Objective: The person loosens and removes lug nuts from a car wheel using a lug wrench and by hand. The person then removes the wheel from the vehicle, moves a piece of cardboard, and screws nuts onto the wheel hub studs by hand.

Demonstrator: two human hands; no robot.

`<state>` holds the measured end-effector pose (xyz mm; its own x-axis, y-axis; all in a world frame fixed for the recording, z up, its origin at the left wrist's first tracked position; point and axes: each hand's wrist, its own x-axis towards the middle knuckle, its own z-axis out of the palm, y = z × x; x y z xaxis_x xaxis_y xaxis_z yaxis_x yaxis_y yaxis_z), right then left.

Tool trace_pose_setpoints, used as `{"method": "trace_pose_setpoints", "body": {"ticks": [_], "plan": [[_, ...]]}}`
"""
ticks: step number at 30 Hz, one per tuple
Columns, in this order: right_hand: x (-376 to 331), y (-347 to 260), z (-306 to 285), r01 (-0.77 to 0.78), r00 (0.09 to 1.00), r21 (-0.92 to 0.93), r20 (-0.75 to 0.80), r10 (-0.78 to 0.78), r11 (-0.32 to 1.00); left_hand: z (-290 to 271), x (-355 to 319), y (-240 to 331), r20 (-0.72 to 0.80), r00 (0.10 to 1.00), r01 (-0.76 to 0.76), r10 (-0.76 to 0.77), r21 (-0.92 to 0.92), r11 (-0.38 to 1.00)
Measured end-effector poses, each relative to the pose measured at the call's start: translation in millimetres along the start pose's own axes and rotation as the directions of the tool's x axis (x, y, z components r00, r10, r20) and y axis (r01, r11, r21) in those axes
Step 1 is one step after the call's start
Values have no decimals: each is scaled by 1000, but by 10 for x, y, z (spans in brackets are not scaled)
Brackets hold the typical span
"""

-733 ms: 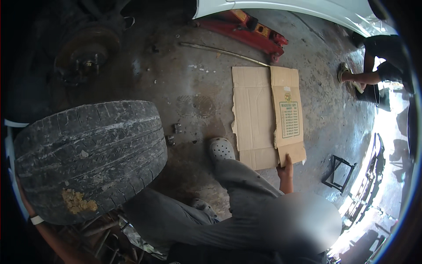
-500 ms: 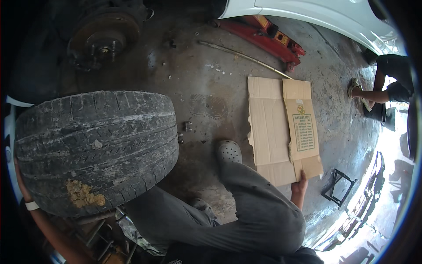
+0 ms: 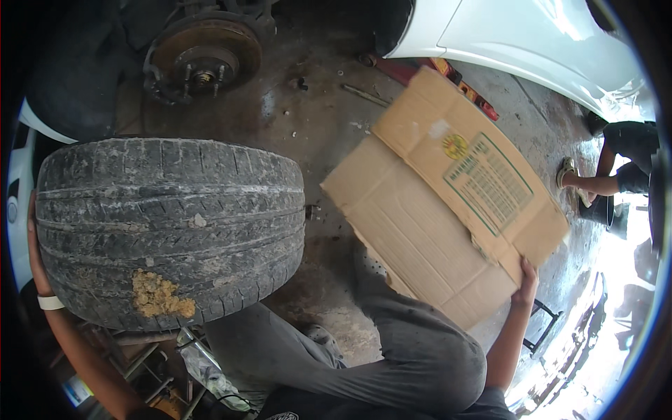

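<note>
A worn, dirty car tyre (image 3: 231,203) stands on its tread at my left, with a yellowish crumbly clump (image 3: 161,294) stuck low on it. My left hand (image 3: 40,262), below a white wristband, holds the tyre's outer left side; its fingers are partly hidden. In my right hand (image 3: 526,281) is the lower right corner of a flattened cardboard box (image 3: 413,217), which is lifted and tilted. Thumb and fingers are closed on that corner. Green print and a yellow emblem mark its upper flap.
A bare brake disc (image 3: 206,59) hangs at the far left. Beyond the cardboard lie a red floor jack (image 3: 483,101) and a metal bar (image 3: 365,94), near a white car (image 3: 504,35). A black metal frame (image 3: 542,325) lies at right. Another person's leg (image 3: 595,183) shows at far right.
My right hand has raised the cardboard off the floor and turned it, its far end swinging left over the bar and jack. My left hand stays at the tyre; the view has shifted slightly.
</note>
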<state>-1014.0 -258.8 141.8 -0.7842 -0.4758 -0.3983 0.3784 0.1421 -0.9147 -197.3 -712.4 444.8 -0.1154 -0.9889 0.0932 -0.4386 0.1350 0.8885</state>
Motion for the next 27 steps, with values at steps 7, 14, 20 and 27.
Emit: {"method": "trace_pose_setpoints", "body": {"ticks": [7, 14, 20, 27], "plan": [[1018, 382, 1505, -124, 944, 163, 325, 65, 979, 108, 26, -3, -20, 997, 69, -70, -72, 995], [1450, 822, 2631, -213, 882, 281, 467, 60, 936, 77, 58, -49, 81, 997, -21, 18, 39, 999], [1667, 988, 3729, -210, 872, 370, 490, 2, 905, 47, 66, -40, 3, 1000, -3, 3, 75, 997], [1954, 983, 4710, -219, 874, 445, 485, -28, 868, 133, 80, 20, -34, 999, 22, -22, -6, 1000]]}}
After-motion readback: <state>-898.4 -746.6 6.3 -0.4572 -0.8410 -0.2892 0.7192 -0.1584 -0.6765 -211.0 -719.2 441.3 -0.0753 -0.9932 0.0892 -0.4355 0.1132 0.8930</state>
